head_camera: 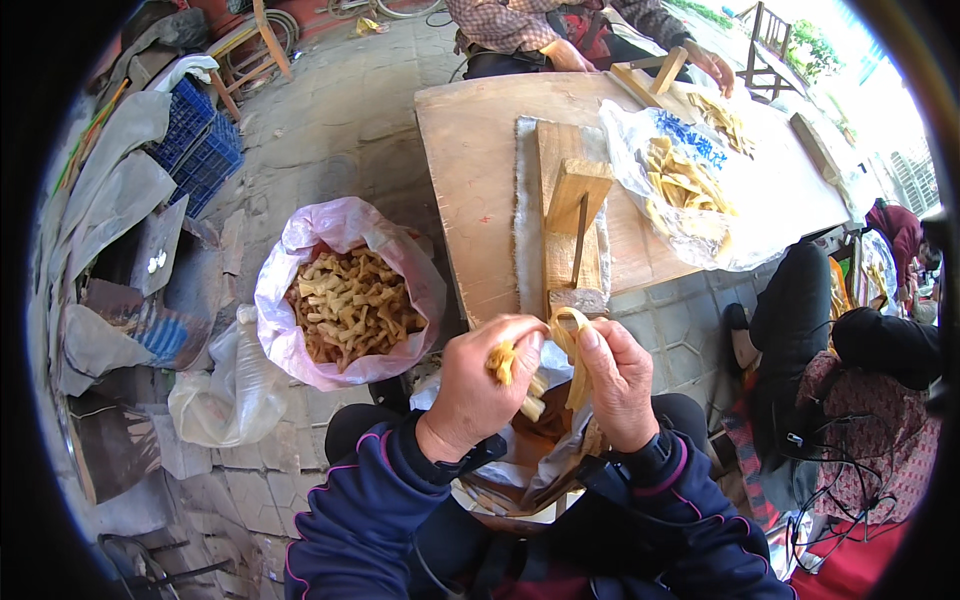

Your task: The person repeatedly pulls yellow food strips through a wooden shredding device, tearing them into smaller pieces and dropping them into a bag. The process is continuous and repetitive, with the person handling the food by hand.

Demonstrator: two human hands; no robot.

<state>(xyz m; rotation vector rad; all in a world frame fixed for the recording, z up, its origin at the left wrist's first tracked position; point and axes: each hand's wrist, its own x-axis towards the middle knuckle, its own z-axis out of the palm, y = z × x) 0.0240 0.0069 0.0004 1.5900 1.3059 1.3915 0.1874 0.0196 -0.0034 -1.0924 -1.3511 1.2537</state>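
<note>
A pale yellow, ribbon-like strip (564,319), which looks like tofu skin, is bent into a loop between my two hands. My left hand (480,382) pinches one side of it with thumb and forefinger. Several small knotted pieces (501,363) are tucked in that same palm. Thumb and fingers of my right hand (621,375) grip the other side, with a tail hanging down. Below both hands, a bag-lined container (547,491) sits between my knees. Left of my left hand, a pinkish plastic bag (274,307) stands full of knotted pieces (352,304).
A wooden board table (472,202) carries a wooden stand with a blade (574,195) and a plastic bag (622,142) of loose strips (686,180). Across it sits a person (502,30); another person (787,315) sits at right. Blue crates (199,150) stand left.
</note>
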